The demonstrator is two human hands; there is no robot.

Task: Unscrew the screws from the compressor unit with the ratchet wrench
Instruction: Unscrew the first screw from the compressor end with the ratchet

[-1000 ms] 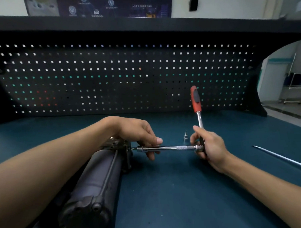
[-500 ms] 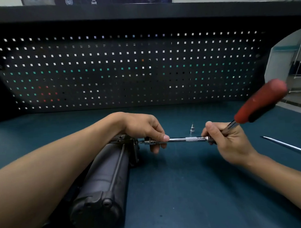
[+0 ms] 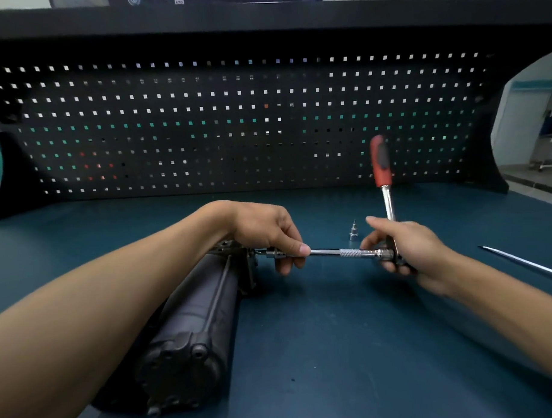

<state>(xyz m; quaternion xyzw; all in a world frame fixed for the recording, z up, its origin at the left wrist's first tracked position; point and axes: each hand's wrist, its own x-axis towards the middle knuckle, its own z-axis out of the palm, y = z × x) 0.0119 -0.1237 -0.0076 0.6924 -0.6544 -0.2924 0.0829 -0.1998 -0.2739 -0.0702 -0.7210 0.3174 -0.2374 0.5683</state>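
A black cylindrical compressor unit (image 3: 191, 324) lies lengthwise on the blue bench, its far end under my left wrist. A ratchet wrench (image 3: 382, 161) with a red and black grip stands nearly upright, and a chrome extension bar (image 3: 335, 253) runs left from its head to the compressor's far end. My left hand (image 3: 266, 231) pinches the socket end of the bar beside the compressor. My right hand (image 3: 404, 248) grips the ratchet head and lower shaft. The screw itself is hidden by my left hand.
A small metal bit (image 3: 353, 230) stands upright on the bench just behind the bar. A long thin metal rod (image 3: 527, 264) lies at the right. A black pegboard (image 3: 253, 122) closes off the back of the bench.
The ratchet handle swung from upright down to the right, and has now swung back to nearly upright. My left hand stayed on the bar's socket end.
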